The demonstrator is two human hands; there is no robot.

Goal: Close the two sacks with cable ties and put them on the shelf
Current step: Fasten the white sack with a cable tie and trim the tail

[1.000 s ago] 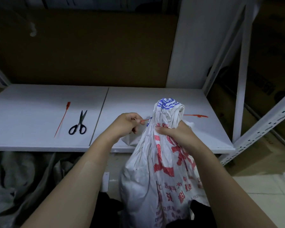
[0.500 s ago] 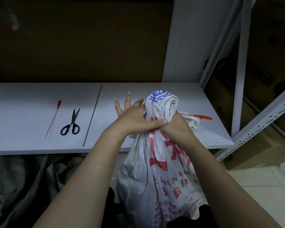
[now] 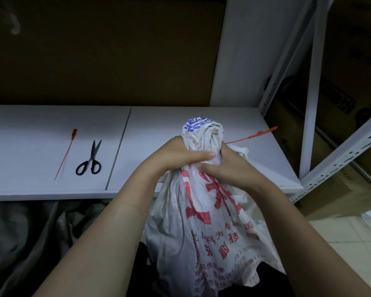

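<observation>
A white sack (image 3: 212,228) with red and blue print stands upright in front of the white shelf board (image 3: 51,189). Its gathered neck sticks up between both hands. My left hand (image 3: 176,155) is wrapped around the neck from the left. My right hand (image 3: 231,170) grips the neck from the right, just below the left thumb. A red cable tie (image 3: 253,135) sticks out from behind my right hand toward the upper right; its other end is hidden. A second red cable tie (image 3: 65,154) lies on the shelf at the left.
Black scissors (image 3: 90,159) lie on the shelf beside the loose tie. Grey sacking (image 3: 26,239) is bunched on the floor under the shelf at the left. White perforated shelf posts (image 3: 334,159) and cardboard boxes (image 3: 338,108) stand at the right.
My left hand let go of the tie's end, reached around the neck with fingers spread, and has now closed on the sack. The tie's free end has swung upward at the right.
</observation>
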